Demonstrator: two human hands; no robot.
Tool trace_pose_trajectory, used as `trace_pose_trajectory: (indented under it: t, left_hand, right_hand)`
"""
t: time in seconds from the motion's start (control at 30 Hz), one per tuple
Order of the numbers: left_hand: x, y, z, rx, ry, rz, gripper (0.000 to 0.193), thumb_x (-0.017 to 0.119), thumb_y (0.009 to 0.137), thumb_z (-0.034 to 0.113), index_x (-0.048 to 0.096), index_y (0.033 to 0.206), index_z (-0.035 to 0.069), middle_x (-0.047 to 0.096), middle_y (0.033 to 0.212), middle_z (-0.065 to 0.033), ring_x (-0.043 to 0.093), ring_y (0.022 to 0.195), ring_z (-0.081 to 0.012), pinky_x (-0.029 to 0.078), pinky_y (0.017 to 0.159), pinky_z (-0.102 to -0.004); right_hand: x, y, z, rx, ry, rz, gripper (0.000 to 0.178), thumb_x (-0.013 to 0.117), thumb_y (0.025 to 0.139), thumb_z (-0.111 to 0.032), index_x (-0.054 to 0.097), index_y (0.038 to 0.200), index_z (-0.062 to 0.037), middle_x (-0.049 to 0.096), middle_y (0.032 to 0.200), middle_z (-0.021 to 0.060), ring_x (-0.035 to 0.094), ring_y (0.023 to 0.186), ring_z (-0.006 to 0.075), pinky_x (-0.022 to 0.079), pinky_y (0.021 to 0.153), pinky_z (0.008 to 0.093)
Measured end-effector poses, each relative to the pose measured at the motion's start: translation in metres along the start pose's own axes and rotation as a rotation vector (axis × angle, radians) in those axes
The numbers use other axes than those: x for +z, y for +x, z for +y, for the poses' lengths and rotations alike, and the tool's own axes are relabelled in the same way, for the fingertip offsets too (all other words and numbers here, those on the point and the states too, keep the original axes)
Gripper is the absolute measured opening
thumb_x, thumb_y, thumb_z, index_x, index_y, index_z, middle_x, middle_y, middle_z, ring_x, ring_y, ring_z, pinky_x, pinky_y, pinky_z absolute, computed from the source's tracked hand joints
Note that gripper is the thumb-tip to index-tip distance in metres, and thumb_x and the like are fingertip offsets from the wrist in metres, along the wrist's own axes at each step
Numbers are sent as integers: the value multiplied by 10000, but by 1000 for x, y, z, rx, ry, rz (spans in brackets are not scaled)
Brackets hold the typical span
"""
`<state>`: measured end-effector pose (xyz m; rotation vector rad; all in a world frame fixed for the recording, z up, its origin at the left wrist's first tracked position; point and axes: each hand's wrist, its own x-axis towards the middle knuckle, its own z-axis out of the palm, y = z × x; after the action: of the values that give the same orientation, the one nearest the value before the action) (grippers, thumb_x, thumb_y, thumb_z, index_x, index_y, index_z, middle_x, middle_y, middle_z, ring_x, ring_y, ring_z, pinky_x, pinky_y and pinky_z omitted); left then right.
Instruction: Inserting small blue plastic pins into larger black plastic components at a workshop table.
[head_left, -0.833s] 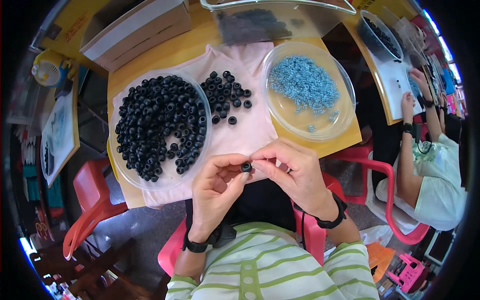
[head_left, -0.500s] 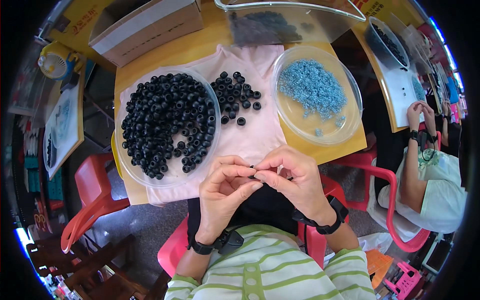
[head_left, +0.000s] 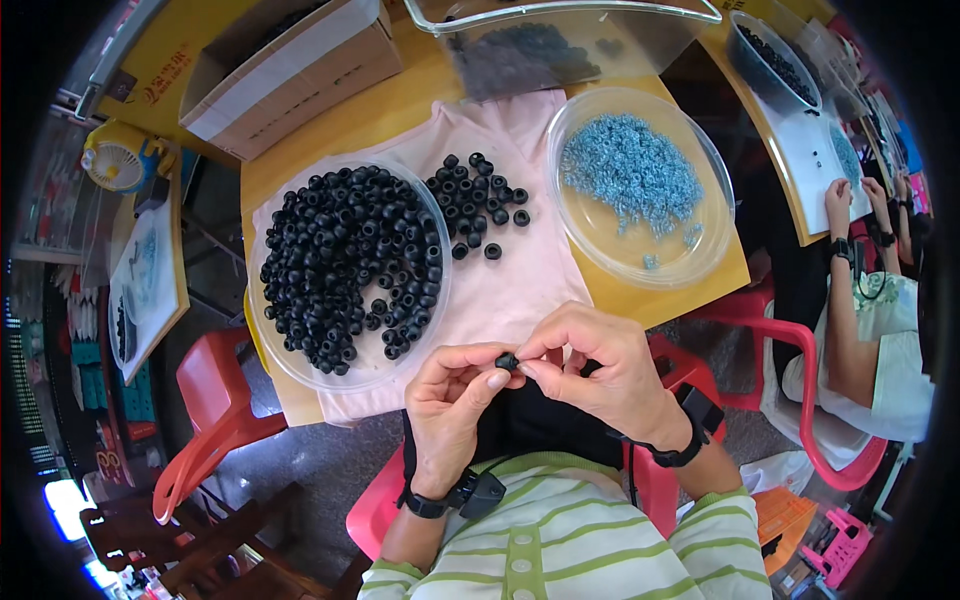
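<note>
Just past the table's near edge, my left hand [head_left: 446, 405] pinches a small black round cap [head_left: 507, 361] between thumb and forefinger. My right hand [head_left: 592, 365] is closed in a pinch right beside it, its fingertips at the cap's right side; whatever they grip is too small to make out. A clear round tray [head_left: 447, 300] full of similar hollow black caps [head_left: 345, 225] lies to the left. Several loose caps [head_left: 470, 205] rest on the pink cloth [head_left: 530, 285]. On the right, another clear round tray [head_left: 700, 268] bears a heap of tiny light-blue translucent pieces [head_left: 632, 170].
A cardboard box [head_left: 300, 85] and a clear plastic bin [head_left: 640, 50] with dark pieces stand at the table's far side. Red chairs [head_left: 215, 385] flank the table. At right, another person [head_left: 855, 340] works at a separate table. A yellow fan [head_left: 118, 158] stands at left.
The cap between my fingers now shows more plainly, and my right fingertips have shifted to its right side. The whole view has moved slightly; the other person's hands have come apart.
</note>
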<state>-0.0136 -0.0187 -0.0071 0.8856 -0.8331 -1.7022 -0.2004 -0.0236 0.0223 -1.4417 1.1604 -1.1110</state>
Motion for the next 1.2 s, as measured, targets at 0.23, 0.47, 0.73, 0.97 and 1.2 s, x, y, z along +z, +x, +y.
trace_pose_trajectory:
  t: [0.23, 0.47, 0.73, 0.97, 1.2]
  left_hand:
    - [-2, 3, 0, 107, 171, -39, 186, 631, 899, -106, 646, 1080, -65, 671, 1128, -186, 693, 937, -225, 591, 861, -337]
    - [-1, 5, -5, 108, 243, 47, 152, 640, 913, -57, 632, 1064, -67, 665, 1099, -180, 692, 943, -224, 623, 855, -376]
    - [-3, 7, -12, 51, 277, 89, 193, 659, 916, -42, 643, 1107, -67, 698, 1045, -117, 693, 943, -160, 580, 858, -279]
    - [-6, 7, -13, 61, 294, 78, 236, 675, 909, -36, 645, 1141, -59, 693, 1055, -99, 680, 945, -140, 563, 850, -252]
    - [-9, 11, -13, 15, 310, 7, 233, 636, 920, -67, 612, 1152, -61, 664, 1078, -106, 662, 988, -155, 569, 876, -279]
  right_hand:
    - [1, 2, 2, -145, -180, 3, 120, 698, 815, 35, 630, 896, -21, 625, 833, 50, 628, 657, 117, 485, 533, 242]
    - [5, 4, 13, -4, -99, 11, 120, 690, 825, 28, 617, 905, -22, 602, 817, 41, 603, 640, 103, 468, 541, 238]
    - [1, 4, 15, 75, -111, -9, 173, 730, 826, -3, 650, 979, -18, 634, 854, 58, 641, 718, 151, 511, 608, 266]
    - [4, 7, 30, -256, -321, 14, 211, 731, 818, 3, 668, 1018, -23, 657, 871, 98, 666, 783, 248, 547, 668, 323]
    - [6, 4, 30, -165, -324, 17, 179, 722, 820, 15, 637, 974, -19, 640, 859, 102, 658, 742, 244, 537, 645, 327]
